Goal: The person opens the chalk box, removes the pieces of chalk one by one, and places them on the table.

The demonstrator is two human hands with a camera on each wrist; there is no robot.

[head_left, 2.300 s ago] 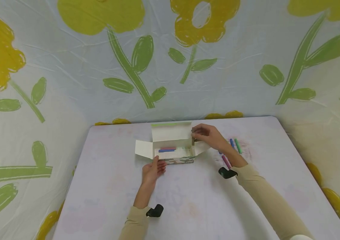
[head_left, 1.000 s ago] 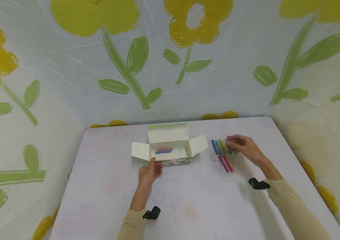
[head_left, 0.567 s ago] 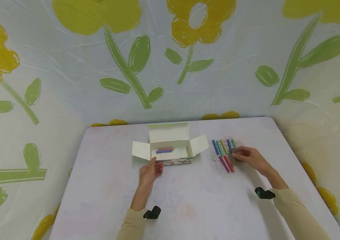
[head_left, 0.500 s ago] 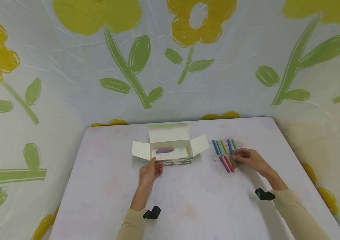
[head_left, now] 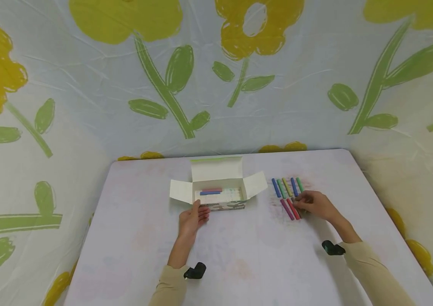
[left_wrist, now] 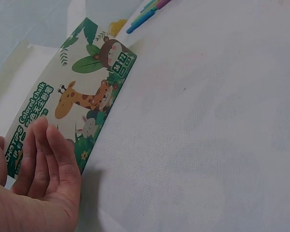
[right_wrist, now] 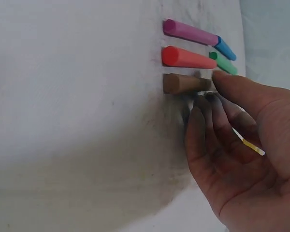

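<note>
My left hand [head_left: 189, 219] holds the near left corner of an open chalk box [head_left: 226, 206], thumb over the rim and fingers along the outside. Its printed front [left_wrist: 77, 104] shows a giraffe and the words "Colored chalk". Inside lie a red and a blue chalk stick [head_left: 210, 193]. To the right, my right hand [head_left: 314, 204] pinches the far end of a brown chalk stick [right_wrist: 181, 84]. This stick lies on the table beside the red chalk stick [right_wrist: 186, 57], with the purple chalk stick [right_wrist: 188, 31] beyond it, all roughly parallel.
Behind the near row stands another row of chalk sticks: blue [head_left: 276, 187], green, yellow, blue and green [head_left: 300, 184]. The box's lid [head_left: 217, 168] stands up, and its side flaps [head_left: 255, 184] spread outward. Coloured chalk dust marks the white tabletop [head_left: 247, 250].
My right hand has carried the brown chalk stick from the box's right end over to the chalk rows, then brought it down beside the red stick. My left hand stays on the box.
</note>
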